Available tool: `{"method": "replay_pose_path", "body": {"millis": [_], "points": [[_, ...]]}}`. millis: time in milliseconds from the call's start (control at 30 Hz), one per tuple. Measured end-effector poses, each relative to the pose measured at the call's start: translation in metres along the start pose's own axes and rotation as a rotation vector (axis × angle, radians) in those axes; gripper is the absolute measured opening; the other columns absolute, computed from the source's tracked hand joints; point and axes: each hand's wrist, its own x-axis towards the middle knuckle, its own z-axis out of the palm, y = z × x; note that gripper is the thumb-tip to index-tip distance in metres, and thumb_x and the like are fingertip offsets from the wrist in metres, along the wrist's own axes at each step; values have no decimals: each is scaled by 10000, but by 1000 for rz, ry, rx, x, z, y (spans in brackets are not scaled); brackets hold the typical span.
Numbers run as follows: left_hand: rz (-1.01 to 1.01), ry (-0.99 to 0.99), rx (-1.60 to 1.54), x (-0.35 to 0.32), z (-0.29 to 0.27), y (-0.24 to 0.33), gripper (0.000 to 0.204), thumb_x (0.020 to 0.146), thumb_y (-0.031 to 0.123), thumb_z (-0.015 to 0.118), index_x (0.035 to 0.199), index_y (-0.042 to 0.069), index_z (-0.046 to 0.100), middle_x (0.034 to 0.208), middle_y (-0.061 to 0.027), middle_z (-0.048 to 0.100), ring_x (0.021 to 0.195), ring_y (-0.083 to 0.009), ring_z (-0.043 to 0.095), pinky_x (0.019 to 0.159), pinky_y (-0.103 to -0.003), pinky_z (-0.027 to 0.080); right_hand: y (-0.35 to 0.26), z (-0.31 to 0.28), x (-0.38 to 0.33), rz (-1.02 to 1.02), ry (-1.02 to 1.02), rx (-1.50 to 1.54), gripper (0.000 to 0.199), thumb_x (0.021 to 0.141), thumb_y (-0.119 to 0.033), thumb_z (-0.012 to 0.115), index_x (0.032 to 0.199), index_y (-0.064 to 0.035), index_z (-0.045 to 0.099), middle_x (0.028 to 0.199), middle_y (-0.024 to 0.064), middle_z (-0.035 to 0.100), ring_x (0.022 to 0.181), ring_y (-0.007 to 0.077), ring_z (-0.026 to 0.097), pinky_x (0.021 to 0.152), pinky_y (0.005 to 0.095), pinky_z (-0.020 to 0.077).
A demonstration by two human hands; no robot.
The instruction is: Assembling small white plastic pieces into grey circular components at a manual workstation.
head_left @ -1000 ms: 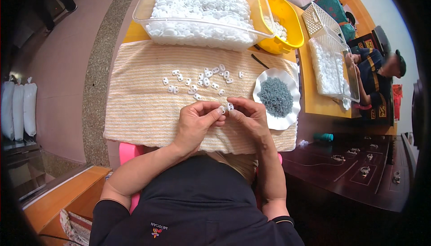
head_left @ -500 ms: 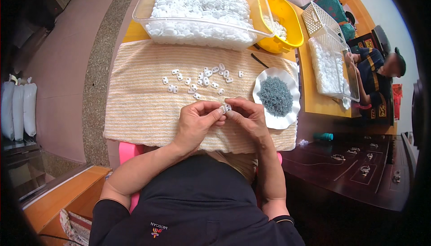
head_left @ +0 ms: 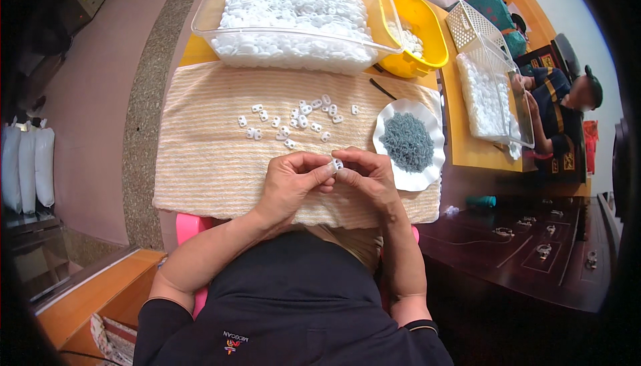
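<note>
Between my two hands, above the near part of a striped towel, is a small white plastic piece with dark holes. My left hand pinches it from the left with thumb and forefinger. From the other side, the thumb and forefinger of my right hand grip the same piece. Several similar two-holed white pieces lie scattered on the towel beyond my hands. To the right sits a white wavy-rimmed plate heaped with small grey-blue clear parts.
A clear bin full of white pieces stands at the back, beside a yellow basin. A thin black stick lies near the plate. At the right, a person works by another clear bin. Dark wooden panel lower right.
My fingers have turned the white piece slightly and closed nearer together around it. The whole view has shifted a little; the scattered pieces lie as before.
</note>
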Motion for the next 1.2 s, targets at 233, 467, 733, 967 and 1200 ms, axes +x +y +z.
{"method": "replay_pose_path", "body": {"millis": [233, 467, 733, 967, 1200], "points": [[10, -15, 3, 0, 2, 0, 138, 869, 55, 670, 977, -26, 641, 840, -86, 673, 734, -121, 641, 672, -243, 554, 8, -4, -1, 5, -18, 74, 288, 845, -12, 679, 1126, 37, 641, 1038, 79, 652, 940, 139, 632, 829, 254, 516], [7, -14, 14, -2, 3, 1, 132, 873, 59, 666, 971, -26, 640, 832, -89, 672, 730, -123, 639, 670, -237, 549, 7, -3, -3, 7, -21, 96, 294, 842, -1, 676, 1129, 46, 633, 1039, 85, 648, 936, 153, 636, 826, 265, 528], [-30, -95, -9, 0, 0, 2, 145, 871, 59, 666, 975, -36, 633, 839, -102, 671, 716, -135, 638, 658, -237, 544, 7, 1, -5, -16, -66, 227, 244, 877, -11, 635, 1114, 45, 609, 953, 50, 641, 889, 133, 634, 787, 251, 518], [-61, -152, 11, 1, 2, 7, 136, 875, 66, 663, 958, -37, 634, 842, -108, 669, 721, -147, 645, 660, -244, 549, 10, 3, -7, -10, -114, 357, 213, 871, 15, 625, 1080, 46, 600, 948, 118, 626, 803, 214, 663, 703, 308, 558], [-66, -178, 48, 2, 0, 7, 141, 877, 83, 665, 948, -35, 633, 853, -107, 669, 738, -165, 652, 669, -256, 552, 5, -1, -8, -6, -141, 276, 237, 896, -23, 620, 1120, 47, 584, 952, 78, 645, 849, 160, 645, 754, 278, 536]]}}
